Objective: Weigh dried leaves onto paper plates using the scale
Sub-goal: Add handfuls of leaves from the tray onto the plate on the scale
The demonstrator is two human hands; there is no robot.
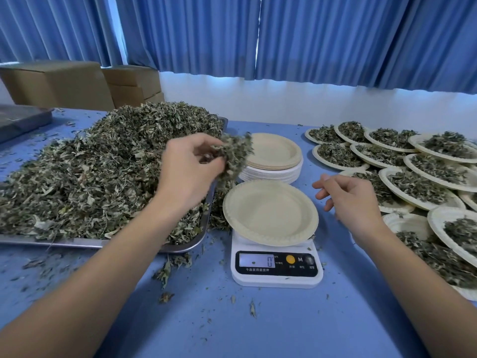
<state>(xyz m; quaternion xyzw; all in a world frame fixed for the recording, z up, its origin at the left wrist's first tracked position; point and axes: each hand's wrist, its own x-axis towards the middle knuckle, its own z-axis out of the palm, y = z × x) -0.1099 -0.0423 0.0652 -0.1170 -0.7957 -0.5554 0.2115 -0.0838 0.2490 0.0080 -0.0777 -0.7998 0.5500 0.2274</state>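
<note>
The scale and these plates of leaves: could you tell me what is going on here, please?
A person is weighing out portions. Their left hand holds a clump of dried leaves beside the heaped metal tray, behind the empty plate on the scale, which reads 0. The right hand hovers open beside the plate. Filled plates lie to the right.

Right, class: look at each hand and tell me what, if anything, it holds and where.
The left hand pinches a clump of dried leaves by its left edge; the right hand holds nothing.
</note>
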